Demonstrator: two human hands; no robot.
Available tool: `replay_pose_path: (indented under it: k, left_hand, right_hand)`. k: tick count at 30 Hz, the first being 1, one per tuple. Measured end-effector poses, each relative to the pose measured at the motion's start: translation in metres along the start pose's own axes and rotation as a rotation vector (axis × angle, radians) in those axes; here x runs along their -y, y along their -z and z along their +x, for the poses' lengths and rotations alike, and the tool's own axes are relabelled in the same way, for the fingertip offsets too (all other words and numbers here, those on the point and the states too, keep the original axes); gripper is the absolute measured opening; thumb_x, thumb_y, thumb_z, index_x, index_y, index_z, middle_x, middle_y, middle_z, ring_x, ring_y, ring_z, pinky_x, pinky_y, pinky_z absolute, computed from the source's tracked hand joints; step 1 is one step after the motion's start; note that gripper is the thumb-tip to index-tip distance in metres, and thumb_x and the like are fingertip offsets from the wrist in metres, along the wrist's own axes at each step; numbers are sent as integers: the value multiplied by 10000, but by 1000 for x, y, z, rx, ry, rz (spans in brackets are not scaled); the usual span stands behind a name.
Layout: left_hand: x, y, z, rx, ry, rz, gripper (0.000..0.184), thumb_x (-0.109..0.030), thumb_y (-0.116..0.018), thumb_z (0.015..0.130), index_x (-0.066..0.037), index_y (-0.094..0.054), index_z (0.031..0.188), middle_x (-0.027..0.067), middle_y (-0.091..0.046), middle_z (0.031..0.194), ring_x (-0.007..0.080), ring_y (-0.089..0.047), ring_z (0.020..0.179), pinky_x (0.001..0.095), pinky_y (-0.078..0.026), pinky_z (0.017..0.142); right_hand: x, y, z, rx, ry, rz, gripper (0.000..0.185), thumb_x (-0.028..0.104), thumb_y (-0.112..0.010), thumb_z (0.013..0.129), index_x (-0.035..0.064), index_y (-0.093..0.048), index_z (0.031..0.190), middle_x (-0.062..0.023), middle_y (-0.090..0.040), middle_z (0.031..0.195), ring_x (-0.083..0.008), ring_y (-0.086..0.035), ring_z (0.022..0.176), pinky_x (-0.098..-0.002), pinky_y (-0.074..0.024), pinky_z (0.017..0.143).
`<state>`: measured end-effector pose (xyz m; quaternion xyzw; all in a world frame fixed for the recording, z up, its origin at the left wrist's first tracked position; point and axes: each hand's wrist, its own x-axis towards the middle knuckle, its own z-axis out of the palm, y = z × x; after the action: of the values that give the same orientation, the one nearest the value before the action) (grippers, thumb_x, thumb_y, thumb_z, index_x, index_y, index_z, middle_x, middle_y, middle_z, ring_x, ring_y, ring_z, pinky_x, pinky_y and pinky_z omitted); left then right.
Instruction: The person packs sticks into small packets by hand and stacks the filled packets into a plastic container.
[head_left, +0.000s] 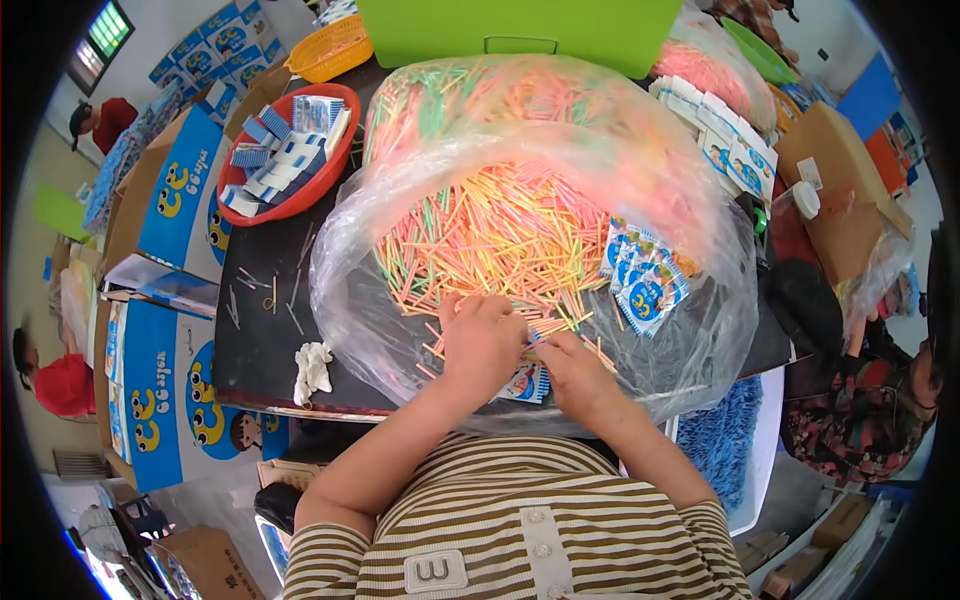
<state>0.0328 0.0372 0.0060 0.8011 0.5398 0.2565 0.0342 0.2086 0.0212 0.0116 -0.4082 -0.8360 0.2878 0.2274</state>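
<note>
A large clear plastic bag [345, 250] lies on its side with its mouth towards me, and a heap of thin pink, yellow and green sticks [500, 235] spills from it. My left hand [482, 345] is closed at the near edge of the heap, fingers curled; what it grips is hidden. Beside it, my right hand [580, 378] pinches a small blue-and-white packet [524, 383], which hangs partly covered beneath both hands. Several similar printed packets [645, 278] lie on the right side of the heap.
A red basin [355, 150] of blue-and-white packets stands at the back left of the black table [255, 345]. Crumpled white tissue [313, 372] lies near the front edge. A green bin [515, 25] stands behind the bag. Printed cartons [165, 400] flank the left; people work around.
</note>
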Motion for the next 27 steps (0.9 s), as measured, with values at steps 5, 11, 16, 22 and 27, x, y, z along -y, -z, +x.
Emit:
replay_pose_path:
  k: [5,11,16,22,27]
  left_hand:
    - [-5,-2,-12,-7,156,-115,183,-203,-726,686,-141,-641,836,19,-608,781,217,-567,764,392,-331,794]
    - [1,0,-11,26,202,-192,133,-180,-713,712,-127,-635,805,13,-590,719,205,-566,732,365,-320,744]
    - [10,9,-1,-1,87,-271,104,-187,-694,747,-130,-633,809,23,-566,689,198,-555,714,356,-305,748]
    - [5,29,7,181,210,-515,114,-146,-657,811,-47,-605,834,95,-540,678,220,-551,641,347,-412,635]
    - [-1,31,9,213,294,-722,131,-132,-657,818,-25,-642,892,99,-614,748,142,-591,686,281,-461,622]
  right_hand:
    - [4,-4,-3,-35,-26,-18,279,-72,-514,702,2,-531,970,-190,-523,969,-376,-542,910,-418,-467,739]
    - [4,-3,-3,-55,-60,22,293,-67,-528,724,20,-548,1003,-183,-542,984,-369,-553,912,-404,-472,739]
    - [2,32,0,-497,10,173,217,-48,-588,798,26,-619,1000,-136,-596,908,-252,-583,756,-303,-471,657]
    - [-3,51,13,-529,177,72,225,-56,-608,784,27,-618,993,-128,-600,925,-249,-595,769,-303,-474,657]
    - [3,40,10,-388,184,77,213,-15,-616,782,32,-620,990,-138,-598,930,-268,-598,788,-322,-481,679]
